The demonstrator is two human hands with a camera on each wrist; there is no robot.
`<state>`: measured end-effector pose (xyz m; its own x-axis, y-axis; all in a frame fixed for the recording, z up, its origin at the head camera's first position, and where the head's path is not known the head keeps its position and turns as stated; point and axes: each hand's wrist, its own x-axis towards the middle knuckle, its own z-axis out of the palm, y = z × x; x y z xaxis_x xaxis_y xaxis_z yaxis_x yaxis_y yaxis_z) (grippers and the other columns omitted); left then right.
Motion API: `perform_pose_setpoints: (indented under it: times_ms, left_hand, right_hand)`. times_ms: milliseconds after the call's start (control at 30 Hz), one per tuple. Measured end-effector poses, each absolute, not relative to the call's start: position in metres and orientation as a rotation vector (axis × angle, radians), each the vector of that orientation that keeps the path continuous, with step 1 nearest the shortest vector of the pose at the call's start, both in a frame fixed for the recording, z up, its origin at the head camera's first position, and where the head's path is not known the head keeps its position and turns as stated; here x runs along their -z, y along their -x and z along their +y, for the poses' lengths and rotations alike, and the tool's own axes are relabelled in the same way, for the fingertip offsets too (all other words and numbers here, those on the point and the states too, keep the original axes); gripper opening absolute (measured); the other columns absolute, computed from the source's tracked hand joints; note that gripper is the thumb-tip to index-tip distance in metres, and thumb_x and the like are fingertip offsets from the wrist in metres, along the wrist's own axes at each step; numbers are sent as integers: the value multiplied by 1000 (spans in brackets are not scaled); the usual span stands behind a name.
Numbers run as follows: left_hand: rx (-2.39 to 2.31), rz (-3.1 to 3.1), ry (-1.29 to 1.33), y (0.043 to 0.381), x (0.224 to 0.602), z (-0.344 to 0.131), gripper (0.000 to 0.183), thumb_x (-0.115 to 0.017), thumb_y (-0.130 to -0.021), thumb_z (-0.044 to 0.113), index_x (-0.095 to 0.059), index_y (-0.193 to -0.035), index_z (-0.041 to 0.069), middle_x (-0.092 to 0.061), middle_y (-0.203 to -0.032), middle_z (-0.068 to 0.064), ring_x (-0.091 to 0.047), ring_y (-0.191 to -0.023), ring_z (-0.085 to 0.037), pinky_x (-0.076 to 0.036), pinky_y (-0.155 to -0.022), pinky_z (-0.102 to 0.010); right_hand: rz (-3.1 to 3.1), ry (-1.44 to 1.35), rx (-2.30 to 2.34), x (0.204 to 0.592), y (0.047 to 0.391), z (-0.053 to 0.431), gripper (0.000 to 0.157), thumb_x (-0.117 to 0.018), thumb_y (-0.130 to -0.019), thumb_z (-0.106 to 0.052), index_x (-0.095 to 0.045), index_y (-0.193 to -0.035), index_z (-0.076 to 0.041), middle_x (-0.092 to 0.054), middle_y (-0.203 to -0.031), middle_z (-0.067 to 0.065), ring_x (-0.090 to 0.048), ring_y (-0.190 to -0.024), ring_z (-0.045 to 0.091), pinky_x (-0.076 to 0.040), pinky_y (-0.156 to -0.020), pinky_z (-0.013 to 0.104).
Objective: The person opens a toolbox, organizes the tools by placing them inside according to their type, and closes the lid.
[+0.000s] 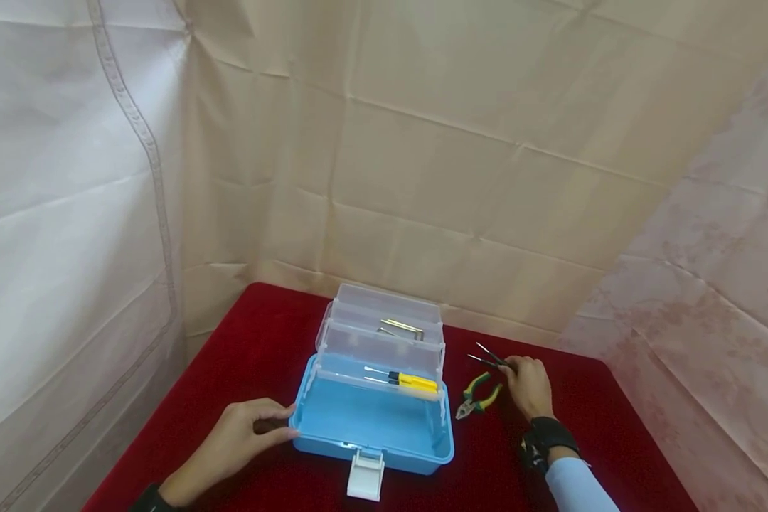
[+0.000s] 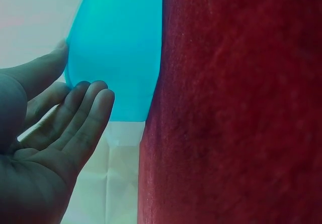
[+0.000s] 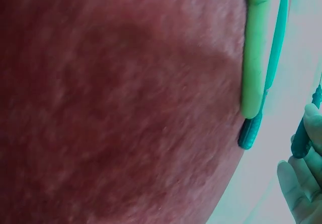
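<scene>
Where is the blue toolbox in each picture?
Head: the blue toolbox sits open below centre, the left hand holding its left side.
Left wrist: the blue toolbox shows at the top, left of centre.
Right wrist: not in it.
Shared landmark: the red cloth, in all three.

Left hand (image 1: 240, 430), one: thumb (image 1: 281, 434) and forefinger (image 1: 279, 410) meeting the grip, left wrist (image 1: 178, 488) behind. Right hand (image 1: 530, 384), one: digits pinched at the grip, right wrist (image 1: 560, 454) behind.
</scene>
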<state>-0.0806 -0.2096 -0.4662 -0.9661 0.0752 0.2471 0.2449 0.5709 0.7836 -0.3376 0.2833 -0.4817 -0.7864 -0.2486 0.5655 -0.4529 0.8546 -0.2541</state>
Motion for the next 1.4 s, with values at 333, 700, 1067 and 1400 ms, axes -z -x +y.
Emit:
perform_pose_setpoints:
  times_ms: [333, 700, 1067, 1400]
  left_hand:
    - [1366, -2606, 283, 80, 465, -209, 50, -73, -81, 46, -73, -115, 9, -70, -102, 1, -64, -86, -7, -55, -76, -24]
    - [1344, -2633, 219, 80, 466, -209, 52, -74, -81, 48, -73, -116, 9, -71, -103, 1, -65, -87, -6, -55, -77, -26]
    - [1385, -2602, 228, 78, 468, -209, 52, -75, -80, 45, -72, -116, 7, -71, -104, -1, -66, -85, -5, -55, -75, -26]
    - [1390, -2598, 221, 79, 467, -207, 50, -76, -81, 42, -72, -116, 7, -71, -104, -1, -66, -86, -6, -55, -75, -26]
  right_hand:
    - [-2477, -448, -593, 480, 338, 273, 13, -75, -85, -14, -73, -91, -3, -64, -85, 12, -59, -84, 35, -46, -76, 49]
    - [-2429, -473, -674, 462, 339, 253, 17, -75, -86, -15, -72, -96, -1, -64, -91, 15, -54, -88, 34, -42, -77, 47]
    - [-2453, -456, -739, 450, 336, 234, 23, -72, -89, -19, -73, -101, 0, -63, -89, 13, -54, -87, 30, -43, -76, 44]
    - [-2440, -503, -780, 436, 333, 227, 19, -72, -89, -20, -72, -96, -2, -59, -84, 8, -50, -81, 24, -38, -72, 38]
